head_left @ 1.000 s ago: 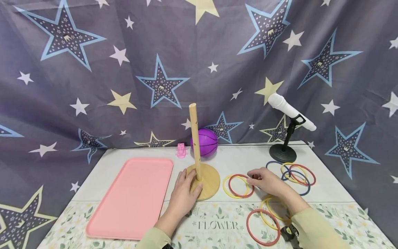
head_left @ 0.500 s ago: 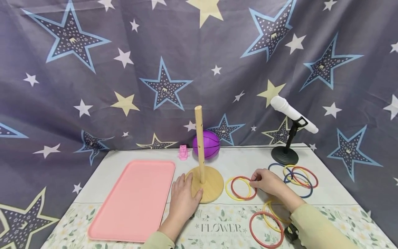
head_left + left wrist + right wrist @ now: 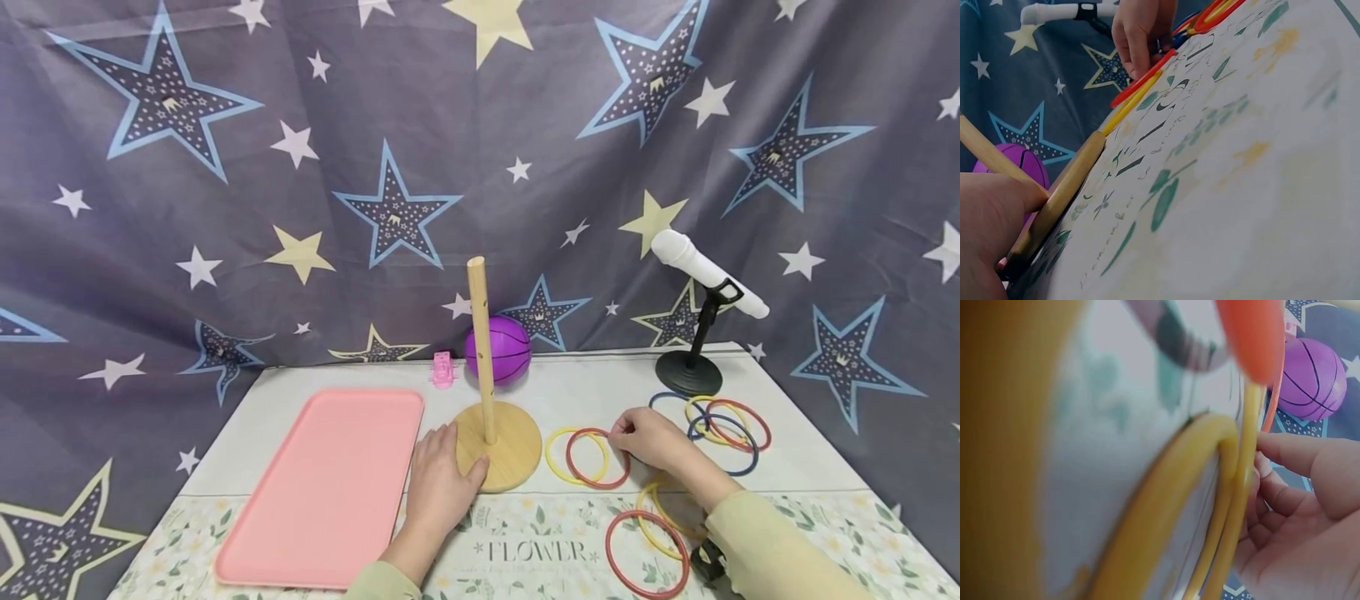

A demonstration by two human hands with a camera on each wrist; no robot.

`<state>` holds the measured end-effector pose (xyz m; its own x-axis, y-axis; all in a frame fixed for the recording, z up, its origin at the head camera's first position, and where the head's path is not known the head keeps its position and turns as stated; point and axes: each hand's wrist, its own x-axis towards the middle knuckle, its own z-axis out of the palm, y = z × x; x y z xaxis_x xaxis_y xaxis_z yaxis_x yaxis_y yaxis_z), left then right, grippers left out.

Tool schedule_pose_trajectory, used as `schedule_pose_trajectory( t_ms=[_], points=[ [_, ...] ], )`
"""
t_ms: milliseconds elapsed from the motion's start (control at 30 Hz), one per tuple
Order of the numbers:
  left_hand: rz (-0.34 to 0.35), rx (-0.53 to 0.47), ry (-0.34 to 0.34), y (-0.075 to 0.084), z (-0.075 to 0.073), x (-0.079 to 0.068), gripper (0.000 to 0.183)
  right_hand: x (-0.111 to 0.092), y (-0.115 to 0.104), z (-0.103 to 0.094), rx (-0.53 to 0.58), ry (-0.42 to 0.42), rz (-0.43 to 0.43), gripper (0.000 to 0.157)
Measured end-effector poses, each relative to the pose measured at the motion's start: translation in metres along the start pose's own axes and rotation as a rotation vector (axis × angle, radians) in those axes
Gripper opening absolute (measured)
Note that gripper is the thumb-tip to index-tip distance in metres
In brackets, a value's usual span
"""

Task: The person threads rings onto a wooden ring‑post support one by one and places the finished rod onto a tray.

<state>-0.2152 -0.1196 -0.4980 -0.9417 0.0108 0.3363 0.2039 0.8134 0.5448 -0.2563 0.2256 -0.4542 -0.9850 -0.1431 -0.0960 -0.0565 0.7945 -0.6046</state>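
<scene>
1. The red ring (image 3: 567,455) is a slim, smooth, glossy hoop, round in section. It lies at 3 o'clock from the stand, overlapping a yellow ring (image 3: 547,455) of like make.
2. The right hand (image 3: 658,439) pinches the red ring narrowly, thumb against fingers, on its rim at 2 o'clock.
3. The stand (image 3: 521,454) has a flat, round base of pale, fine-grained wood. Its upright post (image 3: 482,350) is a plain dowel with small dark marks along its length.
4. The left hand (image 3: 441,482) is spread wide at the base's 8 o'clock edge, thumb resting on the wood.
5. Further out at 3 o'clock, thin blue rings (image 3: 742,474) overlap red and yellow ones; at 4 o'clock, another red hoop (image 3: 608,546) crosses yellow hoops (image 3: 640,518).
6. At 9 o'clock lies a matt pink tray (image 3: 322,487), rectangular, with rounded corners and a low rim.
7. A purple ball (image 3: 512,350) with black basketball lines sits at 12 o'clock, a small pink toy (image 3: 442,369) at 11.
8. At 2 o'clock, a white mic (image 3: 708,272) slants on a black stem with a disc foot.
9. The tablecloth (image 3: 592,383) is white, with printed flowers nearest the person; the curtain (image 3: 465,108) behind is creased, grey and starred.
</scene>
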Motion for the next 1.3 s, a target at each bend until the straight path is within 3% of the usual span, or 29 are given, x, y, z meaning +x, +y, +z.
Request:
schedule_pose_trajectory(
  t_ms=[267, 500, 767, 1100, 1300],
  points=[
    [-0.019, 0.014, -0.018, -0.002, -0.002, 0.002, 0.077, -0.004, 0.001, -0.007, 0.094, 0.012, 0.023, 0.014],
    [-0.003, 0.015, -0.031, -0.008, -0.003, 0.001, 0.076, -0.007, -0.013, -0.019, 0.241, 0.025, 0.041, 0.018],
    [0.049, 0.024, -0.026, -0.009, -0.004, -0.001, 0.074, -0.006, -0.040, -0.041, 0.359, 0.077, -0.018, 0.023],
    [0.063, 0.027, -0.053, -0.011, -0.001, 0.000, 0.073, -0.015, -0.079, -0.078, 0.487, 0.158, -0.118, 0.028],
    [0.058, 0.025, -0.060, -0.013, -0.001, -0.001, 0.073, -0.019, -0.098, -0.089, 0.560, 0.194, -0.171, 0.031]
  ],
)
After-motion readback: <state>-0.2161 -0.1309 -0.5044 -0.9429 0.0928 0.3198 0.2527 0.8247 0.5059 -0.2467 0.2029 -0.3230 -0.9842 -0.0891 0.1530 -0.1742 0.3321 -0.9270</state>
